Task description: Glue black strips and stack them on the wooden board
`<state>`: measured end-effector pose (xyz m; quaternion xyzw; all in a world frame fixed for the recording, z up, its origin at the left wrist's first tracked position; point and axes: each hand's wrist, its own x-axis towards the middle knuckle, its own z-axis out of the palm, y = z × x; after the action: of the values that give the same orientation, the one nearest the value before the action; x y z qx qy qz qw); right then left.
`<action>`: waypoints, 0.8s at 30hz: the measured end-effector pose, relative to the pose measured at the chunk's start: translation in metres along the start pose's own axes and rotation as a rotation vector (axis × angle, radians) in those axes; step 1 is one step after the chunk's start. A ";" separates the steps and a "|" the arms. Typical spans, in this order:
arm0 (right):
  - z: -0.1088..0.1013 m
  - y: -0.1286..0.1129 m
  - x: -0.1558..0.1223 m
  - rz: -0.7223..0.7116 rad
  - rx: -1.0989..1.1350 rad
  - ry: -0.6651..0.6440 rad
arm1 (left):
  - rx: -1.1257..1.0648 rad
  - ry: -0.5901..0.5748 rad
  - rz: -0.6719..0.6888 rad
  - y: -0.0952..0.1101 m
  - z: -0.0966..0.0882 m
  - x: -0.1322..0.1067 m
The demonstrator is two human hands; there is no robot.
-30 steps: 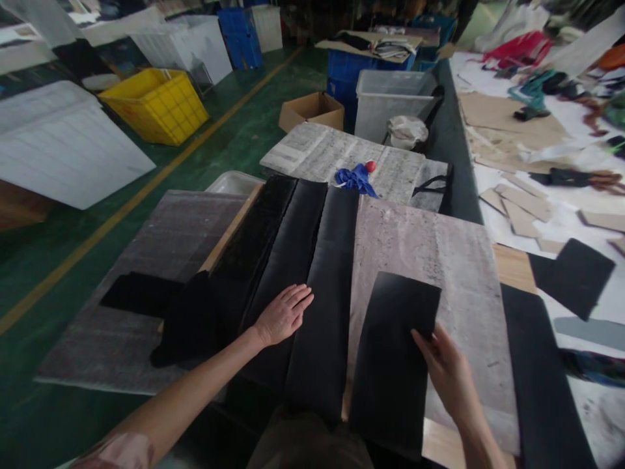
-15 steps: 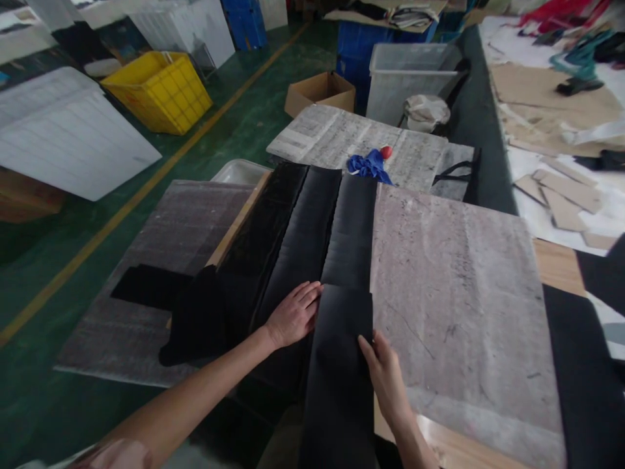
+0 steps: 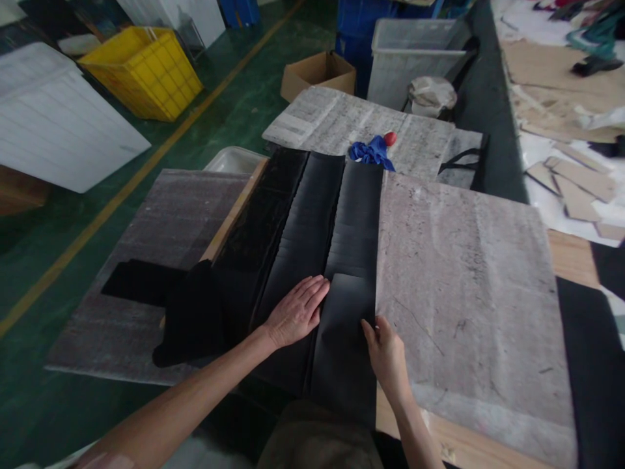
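A smooth black sheet lies lengthwise over the nearer end of the rightmost of several long black strips. My left hand rests flat with fingers stretched out on the neighbouring black strip, its fingertips at the sheet's left edge. At the right edge, my right hand pinches the sheet between thumb and fingers. Farther left is a shinier black strip, with a black cloth-like piece draped over its near end.
A stained greyish board lies to the right, another board to the left. A wooden strip borders the black strips. Beyond are a blue cloth, a red round object, a cardboard box and a yellow bin.
The black sheet's near end, which reached down toward my body, now lies farther forward over the strip. Both hands keep nearly the same places on it. My view has tilted slightly downward.
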<state>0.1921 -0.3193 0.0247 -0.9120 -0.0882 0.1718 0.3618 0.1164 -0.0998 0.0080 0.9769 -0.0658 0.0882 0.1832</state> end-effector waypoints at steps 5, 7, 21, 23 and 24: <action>-0.001 0.001 0.001 0.026 0.003 -0.018 | -0.006 0.028 -0.029 -0.001 0.003 -0.003; -0.001 -0.001 0.001 0.039 0.009 -0.028 | 0.002 0.022 -0.019 -0.001 0.003 -0.003; 0.000 -0.001 -0.001 0.070 0.052 -0.044 | 0.079 -0.061 0.017 -0.001 0.001 -0.001; 0.000 -0.001 0.000 0.075 0.045 -0.046 | 0.088 -0.062 0.024 -0.002 0.000 -0.001; -0.001 -0.002 0.000 0.076 0.042 -0.049 | 0.088 -0.059 0.028 -0.002 0.000 0.000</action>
<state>0.1922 -0.3187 0.0263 -0.9025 -0.0586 0.2097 0.3716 0.1164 -0.0980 0.0074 0.9852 -0.0810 0.0646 0.1366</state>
